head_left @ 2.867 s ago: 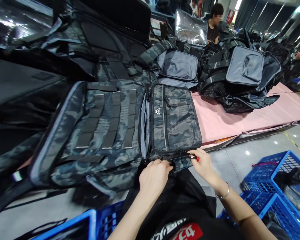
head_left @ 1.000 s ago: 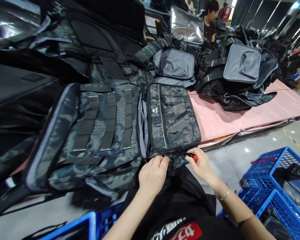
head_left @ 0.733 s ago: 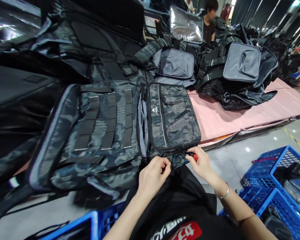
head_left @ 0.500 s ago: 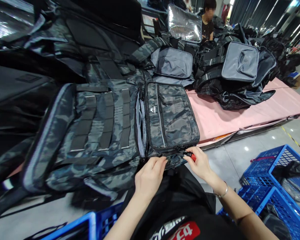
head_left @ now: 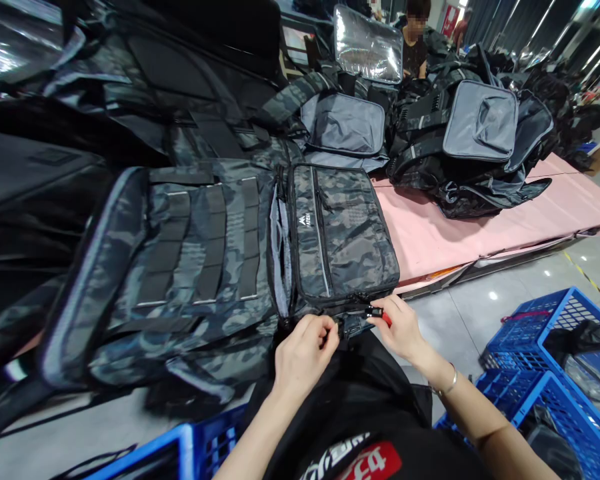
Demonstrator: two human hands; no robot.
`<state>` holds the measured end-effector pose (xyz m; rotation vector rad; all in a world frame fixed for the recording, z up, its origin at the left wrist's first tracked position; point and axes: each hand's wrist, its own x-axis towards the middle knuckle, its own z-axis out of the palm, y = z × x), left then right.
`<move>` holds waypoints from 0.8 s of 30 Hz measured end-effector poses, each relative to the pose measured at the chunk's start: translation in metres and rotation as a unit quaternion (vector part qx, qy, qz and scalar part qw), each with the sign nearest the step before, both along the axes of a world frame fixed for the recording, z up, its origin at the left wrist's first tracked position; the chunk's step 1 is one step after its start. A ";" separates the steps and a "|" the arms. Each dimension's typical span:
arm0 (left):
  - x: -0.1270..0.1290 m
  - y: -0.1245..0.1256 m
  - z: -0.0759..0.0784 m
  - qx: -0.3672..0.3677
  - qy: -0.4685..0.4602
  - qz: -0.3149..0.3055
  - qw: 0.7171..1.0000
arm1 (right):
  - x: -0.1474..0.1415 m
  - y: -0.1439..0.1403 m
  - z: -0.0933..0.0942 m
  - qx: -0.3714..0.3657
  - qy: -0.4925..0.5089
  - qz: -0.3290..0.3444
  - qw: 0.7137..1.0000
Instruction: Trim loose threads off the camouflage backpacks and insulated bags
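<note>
Roughly from the left, a heap of black and camouflage backpacks (head_left: 80, 87) fills the far-left side, and in front of it lies an open camouflage backpack (head_left: 180, 267) spread flat on the counter (head_left: 430, 233), its strapped panel to the left and its front pocket panel (head_left: 343, 237) to the right. At the near edge of that pocket the left hand (head_left: 305, 350) is closed, pinching the fabric beside the zipper (head_left: 353, 313). Just right of it the right hand (head_left: 400, 327) is also closed, gripping a small tool with a red handle (head_left: 386, 319) whose black tip touches the zipper end. Judging by this, the work sits at the near corner of the pocket's zipper: the pocket itself lies closed and flat, while the main compartment beside it gapes open, showing grey lining, so that part looks unfinished.

The counter is covered in pink cloth, bare to the right of the bag. Farther right another pile of backpacks (head_left: 480, 140) rests on it, grey linings up. At the far end a co-worker (head_left: 415, 47) stands beside a silvery lined bag (head_left: 367, 50). Blue plastic crates (head_left: 555, 373) stand on the glossy grey floor (head_left: 480, 313) near right, and another blue crate (head_left: 180, 450) sits near left
</note>
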<state>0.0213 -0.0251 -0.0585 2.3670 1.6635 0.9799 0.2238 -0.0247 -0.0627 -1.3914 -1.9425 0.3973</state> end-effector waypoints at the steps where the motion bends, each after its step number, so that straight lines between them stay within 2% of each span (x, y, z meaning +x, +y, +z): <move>1: -0.001 -0.002 -0.001 -0.014 -0.034 0.002 0.999 | -0.001 0.000 0.000 0.010 -0.017 0.008 1.000; 3: -0.002 -0.005 -0.002 -0.030 -0.068 0.010 0.997 | -0.003 0.002 0.001 0.028 -0.054 0.018 0.998; 6: -0.002 -0.005 -0.005 -0.009 -0.057 0.022 0.998 | -0.006 0.004 0.003 0.039 -0.091 0.018 0.995; 10: 0.003 -0.002 -0.007 0.067 0.035 0.041 0.996 | -0.007 0.005 0.003 0.040 -0.105 0.016 0.994; 13: 0.010 0.001 -0.005 0.067 0.110 0.073 0.989 | -0.007 0.005 0.002 0.037 -0.113 0.016 0.993; 15: 0.012 0.002 -0.003 0.049 0.128 0.078 0.988 | -0.006 0.005 0.002 0.035 -0.120 0.020 0.992; 19: 0.010 0.001 -0.003 0.045 0.081 0.047 0.995 | -0.006 0.008 0.003 0.051 -0.146 0.047 0.987; 24: 0.008 0.001 -0.005 0.054 0.049 0.042 0.996 | -0.011 0.012 0.004 0.048 -0.172 0.071 0.981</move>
